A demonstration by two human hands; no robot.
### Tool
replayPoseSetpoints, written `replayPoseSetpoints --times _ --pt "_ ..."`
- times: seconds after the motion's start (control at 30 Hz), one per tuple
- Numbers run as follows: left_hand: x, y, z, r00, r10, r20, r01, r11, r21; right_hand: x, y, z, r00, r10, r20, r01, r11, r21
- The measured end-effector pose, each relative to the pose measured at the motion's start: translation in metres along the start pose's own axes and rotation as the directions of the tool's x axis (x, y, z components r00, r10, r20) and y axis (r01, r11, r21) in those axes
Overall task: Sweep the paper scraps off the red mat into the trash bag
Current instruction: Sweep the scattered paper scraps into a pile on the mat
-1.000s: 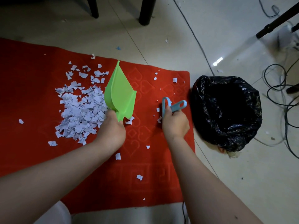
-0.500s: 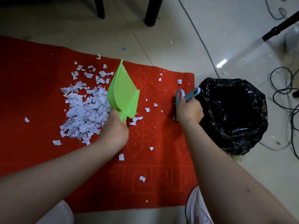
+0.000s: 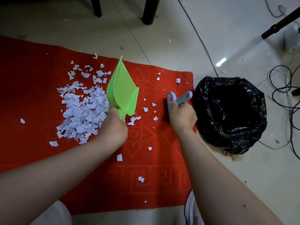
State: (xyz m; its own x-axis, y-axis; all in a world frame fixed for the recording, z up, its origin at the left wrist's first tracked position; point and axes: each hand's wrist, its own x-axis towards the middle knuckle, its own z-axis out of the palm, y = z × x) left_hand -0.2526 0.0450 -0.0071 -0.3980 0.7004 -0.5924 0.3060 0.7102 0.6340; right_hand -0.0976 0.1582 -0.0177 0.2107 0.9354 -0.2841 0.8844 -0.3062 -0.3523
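"Red embossed floor mat [image 3: 97, 184] lay nearest; where were the hands?"

"Left hand [image 3: 112, 130] gripped the green plastic dustpan [image 3: 122, 90], its mouth facing left against the heaped white paper scraps [image 3: 82, 109]. Right hand [image 3: 182, 116] clutched a blue-grey brush handle [image 3: 179, 99]. Loose scraps lay between both hands, the open black plastic trash bag [image 3: 230, 114] just right of the mat."

We only see two bare forearms, no sleeves, no watch or rings on the left hand [image 3: 112, 130] or right hand [image 3: 182, 115]
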Motion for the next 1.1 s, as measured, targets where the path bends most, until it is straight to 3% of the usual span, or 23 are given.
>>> replayPoseSetpoints --times 0.1,0.33,0.57,0.8,1.0,1.1 --pt "0.001 0.000 0.000 1.000 -0.005 0.001 0.005 1.000 0.004 -0.014 -0.014 0.009 0.993 -0.109 0.051 0.107 0.994 0.031" --pt "0.002 -0.008 -0.007 0.999 -0.023 -0.026 0.022 1.000 -0.018 -0.016 -0.010 -0.012 0.990 -0.097 -0.104 0.093 0.995 -0.046" --pt "0.004 -0.010 -0.014 0.997 -0.023 -0.071 0.020 0.999 -0.048 -0.054 -0.043 0.036 0.971 -0.213 0.104 0.221 0.973 -0.071" --pt "0.006 -0.019 -0.026 0.994 -0.041 -0.099 0.035 0.998 -0.058 -0.044 -0.044 0.011 0.979 -0.178 -0.104 0.179 0.984 -0.006" --pt "0.003 -0.020 -0.029 0.992 -0.031 -0.121 0.024 0.998 -0.054 -0.069 -0.062 0.047 0.978 -0.194 0.080 0.199 0.978 -0.055" --pt "0.002 -0.022 -0.032 0.992 -0.035 -0.122 0.028 0.998 -0.055 -0.077 -0.069 0.049 0.971 -0.227 0.075 0.229 0.973 -0.015"
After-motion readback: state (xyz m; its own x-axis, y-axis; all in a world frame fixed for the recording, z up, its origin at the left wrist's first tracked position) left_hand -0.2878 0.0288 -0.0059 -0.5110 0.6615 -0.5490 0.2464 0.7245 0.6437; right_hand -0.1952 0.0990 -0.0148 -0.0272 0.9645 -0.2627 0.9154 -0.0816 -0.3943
